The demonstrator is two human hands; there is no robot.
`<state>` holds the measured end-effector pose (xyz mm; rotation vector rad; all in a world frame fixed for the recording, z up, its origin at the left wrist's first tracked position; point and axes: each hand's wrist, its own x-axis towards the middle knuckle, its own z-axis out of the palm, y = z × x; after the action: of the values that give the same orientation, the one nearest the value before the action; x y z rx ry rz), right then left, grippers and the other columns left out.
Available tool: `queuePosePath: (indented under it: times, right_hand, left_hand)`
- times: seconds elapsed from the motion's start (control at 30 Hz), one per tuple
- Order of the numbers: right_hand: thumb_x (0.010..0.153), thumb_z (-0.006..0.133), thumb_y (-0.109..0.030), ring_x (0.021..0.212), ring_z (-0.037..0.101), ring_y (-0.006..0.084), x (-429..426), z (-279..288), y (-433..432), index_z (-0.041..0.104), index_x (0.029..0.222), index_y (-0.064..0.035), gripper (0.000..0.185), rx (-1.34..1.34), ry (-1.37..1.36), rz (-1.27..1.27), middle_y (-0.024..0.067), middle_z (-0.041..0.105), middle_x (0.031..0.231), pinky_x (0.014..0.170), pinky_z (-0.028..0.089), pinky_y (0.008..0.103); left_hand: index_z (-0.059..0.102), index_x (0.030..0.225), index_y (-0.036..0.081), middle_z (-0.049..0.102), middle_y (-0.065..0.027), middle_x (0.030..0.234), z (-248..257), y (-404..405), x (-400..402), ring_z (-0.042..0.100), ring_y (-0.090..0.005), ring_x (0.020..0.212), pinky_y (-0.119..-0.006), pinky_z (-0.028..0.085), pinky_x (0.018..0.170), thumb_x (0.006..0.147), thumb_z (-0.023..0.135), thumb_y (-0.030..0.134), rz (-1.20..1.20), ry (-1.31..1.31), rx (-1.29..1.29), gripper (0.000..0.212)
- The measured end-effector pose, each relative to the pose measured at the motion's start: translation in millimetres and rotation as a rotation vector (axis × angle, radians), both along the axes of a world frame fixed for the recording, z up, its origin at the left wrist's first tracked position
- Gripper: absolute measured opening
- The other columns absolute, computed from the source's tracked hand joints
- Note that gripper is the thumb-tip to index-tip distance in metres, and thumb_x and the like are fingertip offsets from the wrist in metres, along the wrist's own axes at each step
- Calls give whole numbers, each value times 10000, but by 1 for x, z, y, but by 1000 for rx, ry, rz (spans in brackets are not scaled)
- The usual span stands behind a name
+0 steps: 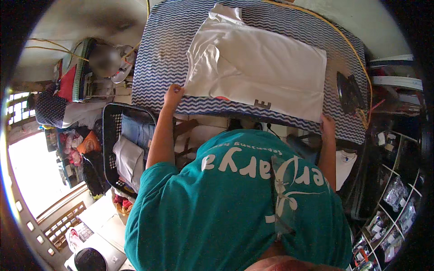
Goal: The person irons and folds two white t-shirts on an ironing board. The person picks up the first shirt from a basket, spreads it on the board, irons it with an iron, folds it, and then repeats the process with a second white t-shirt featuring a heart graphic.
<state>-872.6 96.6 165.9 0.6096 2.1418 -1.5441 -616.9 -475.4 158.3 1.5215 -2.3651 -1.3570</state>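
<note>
A white T-shirt [268, 67] lies spread on a table cover with blue and white zigzags [159, 64]. It is doubled over lengthwise, its neck end at the far left and its hem at the right. Part of a dark print and a bit of red show along the near edge. My left hand [173, 96] pinches that edge near the shoulder or sleeve end. At the hem corner, my right hand [327, 124] grips the cloth. Some creases cross the fabric around the sleeve. A dark clothes iron [351, 91] stands to the right of the shirt.
A yellow cord [352, 44] runs along the table's far and right edges. To my left is a black plastic basket [105, 142] of folded clothes [129, 162]. Shelves with bagged items [395, 193] stand at the right. A person in a dotted top [51, 106] is at far left.
</note>
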Motion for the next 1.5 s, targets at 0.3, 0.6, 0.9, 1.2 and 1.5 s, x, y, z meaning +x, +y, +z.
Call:
queuePosePath:
  times: [0.3,0.6,0.9,1.2,1.5]
  right_hand:
    - [695,668,-172,618,535,163,6,-6,0,590,721,-42,154,649,605,302,62,563,650,576,421,316]
    - [735,652,-134,700,500,146,5,-12,2,524,877,-33,216,259,497,201,49,536,790,642,407,285]
    - [753,644,-91,741,468,116,11,4,11,414,1045,-36,375,80,412,398,57,509,853,662,398,258]
    - [617,667,-17,725,494,160,16,10,19,418,1061,-57,511,463,438,631,51,496,773,656,406,296]
    - [666,467,36,953,500,349,50,21,-169,534,1009,12,351,259,1057,973,207,542,950,834,403,419]
  left_hand:
    - [598,801,48,621,-121,765,6,-1,-11,595,-285,755,-370,457,674,686,638,287,-366,-131,-360,268]
    - [547,908,53,568,-38,722,34,-1,-24,506,-119,610,-250,414,560,748,630,184,-149,91,83,223]
    - [479,998,58,520,-18,588,9,-33,6,420,-79,523,-252,340,474,760,616,153,-393,147,57,291]
    - [463,1011,85,600,-152,701,39,7,-9,595,-307,690,-391,450,619,717,616,163,-488,-114,-313,340]
    - [539,966,46,541,-150,987,11,119,-76,497,-329,935,-414,403,827,657,498,-7,-909,364,-586,317]
